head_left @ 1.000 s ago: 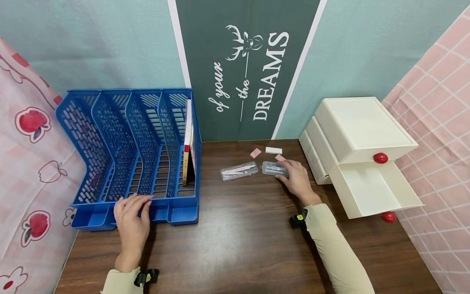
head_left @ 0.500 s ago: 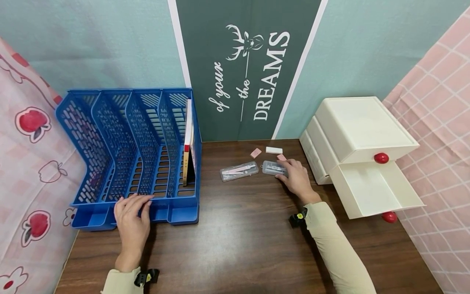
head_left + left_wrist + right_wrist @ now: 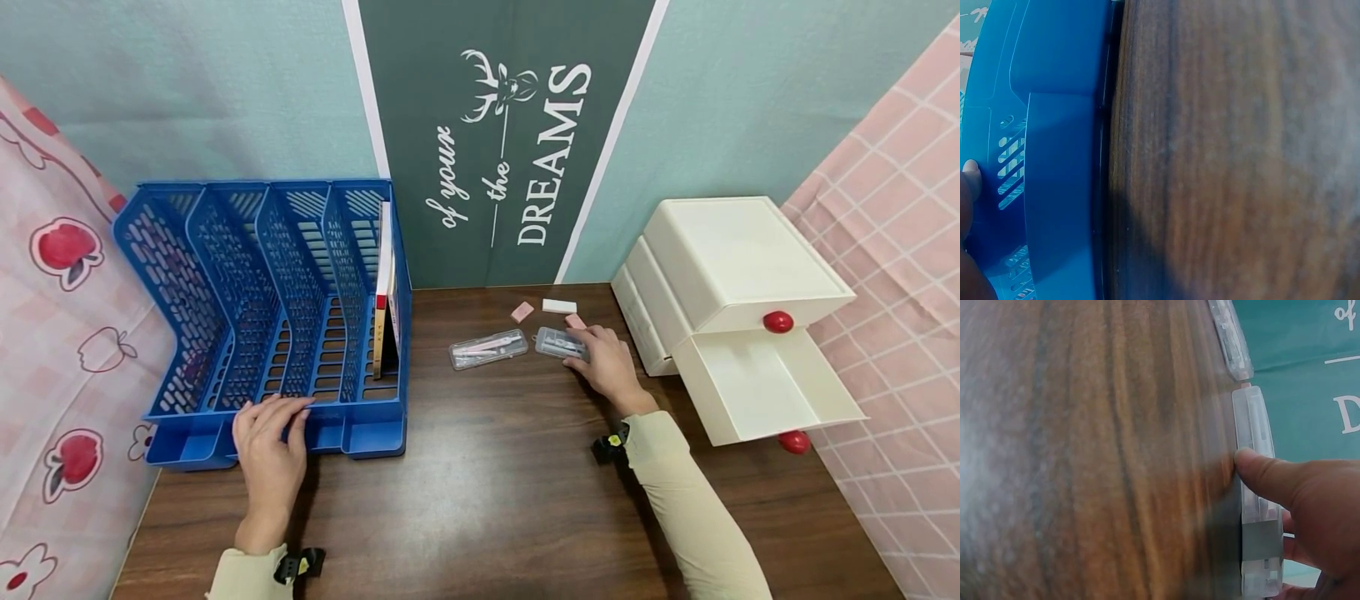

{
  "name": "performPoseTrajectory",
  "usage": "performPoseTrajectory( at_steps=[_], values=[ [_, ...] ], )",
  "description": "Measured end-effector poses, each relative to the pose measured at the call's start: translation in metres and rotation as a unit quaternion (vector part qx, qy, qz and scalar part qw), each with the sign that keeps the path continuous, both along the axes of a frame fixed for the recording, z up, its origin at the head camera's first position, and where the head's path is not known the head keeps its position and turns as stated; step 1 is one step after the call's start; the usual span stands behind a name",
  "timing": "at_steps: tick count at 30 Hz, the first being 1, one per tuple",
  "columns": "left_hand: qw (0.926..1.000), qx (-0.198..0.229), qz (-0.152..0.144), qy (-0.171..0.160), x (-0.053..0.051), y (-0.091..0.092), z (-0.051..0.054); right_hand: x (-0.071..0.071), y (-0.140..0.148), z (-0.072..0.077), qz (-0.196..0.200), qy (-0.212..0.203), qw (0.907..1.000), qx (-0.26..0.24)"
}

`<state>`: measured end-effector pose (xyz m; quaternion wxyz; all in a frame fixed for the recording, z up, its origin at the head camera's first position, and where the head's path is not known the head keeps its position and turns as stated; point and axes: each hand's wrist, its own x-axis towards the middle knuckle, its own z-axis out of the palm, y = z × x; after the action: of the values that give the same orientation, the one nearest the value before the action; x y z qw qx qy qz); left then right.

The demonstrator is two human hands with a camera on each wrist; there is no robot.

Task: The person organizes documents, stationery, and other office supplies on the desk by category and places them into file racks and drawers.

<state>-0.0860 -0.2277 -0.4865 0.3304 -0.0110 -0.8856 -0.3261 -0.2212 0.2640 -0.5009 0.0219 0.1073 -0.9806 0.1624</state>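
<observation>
At the front of a blue file rack [image 3: 262, 275], my left hand [image 3: 272, 450] grips the rim with bent fingers. The left wrist view shows a fingertip [image 3: 970, 169] against the blue plastic; the rest of that hand is mostly outside it. My right hand [image 3: 606, 367] pinches a clear plastic case [image 3: 553, 342] with a metal drawing compass inside, lying on the table. In the right wrist view the thumb [image 3: 1266, 472] presses the near side of the case, fingers behind it. A second clear case [image 3: 488, 349], holding a pinkish compass, lies just left.
Behind the cases lie a white eraser [image 3: 559, 307] and two pink erasers [image 3: 522, 312]. A white drawer unit [image 3: 750, 258] with red knobs stands at right, its lower drawer [image 3: 772, 383] pulled out. Books [image 3: 386, 292] stand in the rack's rightmost slot.
</observation>
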Motion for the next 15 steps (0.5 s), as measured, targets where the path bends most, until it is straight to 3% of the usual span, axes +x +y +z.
performPoseTrajectory(
  at_steps=[9, 15],
  values=[
    [0.9999, -0.007, 0.001, -0.013, 0.001, -0.001, 0.0, 0.002, -0.001, 0.003, 0.011, -0.004, 0.9999, -0.003],
    [0.9999, -0.009, -0.002, -0.01, 0.001, -0.001, 0.0, 0.007, -0.001, 0.011, 0.021, 0.017, 0.9996, -0.009]
  ],
)
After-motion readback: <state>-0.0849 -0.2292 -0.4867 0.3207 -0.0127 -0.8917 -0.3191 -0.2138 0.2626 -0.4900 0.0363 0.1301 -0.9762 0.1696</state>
